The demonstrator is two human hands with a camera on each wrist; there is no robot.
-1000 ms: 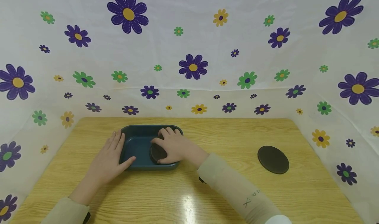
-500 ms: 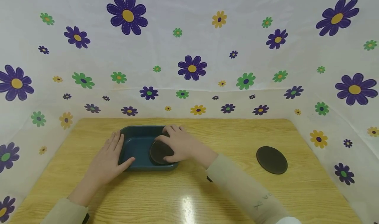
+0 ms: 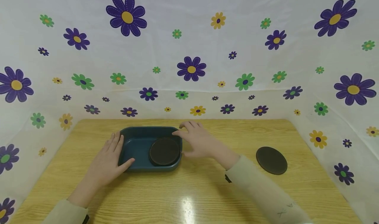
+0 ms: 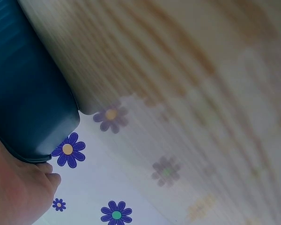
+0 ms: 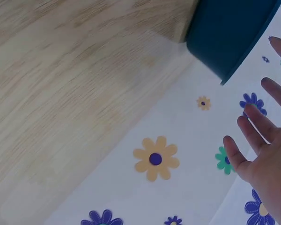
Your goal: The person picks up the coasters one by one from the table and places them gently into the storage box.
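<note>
A dark blue rectangular tray (image 3: 137, 151) stands on the wooden table. In its right half lies a stack of round black coasters or discs (image 3: 164, 151); I cannot tell how many. My left hand (image 3: 108, 161) rests along the tray's left rim, fingers straight and thumb over the near edge. Beyond the right rim hovers my right hand (image 3: 198, 141), fingers spread and holding nothing. The right wrist view shows that hand (image 5: 269, 154) apart from the tray's side (image 5: 229, 33). In the left wrist view, my left hand (image 4: 23, 187) touches the tray (image 4: 33, 89).
One flat black disc (image 3: 271, 160) lies alone on the right side of the wooden table (image 3: 225, 197). A white cloth with flowers (image 3: 160, 49) encloses the table at the back and both sides.
My right hand has let go of the black disc in the tray and moved right, past the rim. The left hand has stayed on the tray's left edge.
</note>
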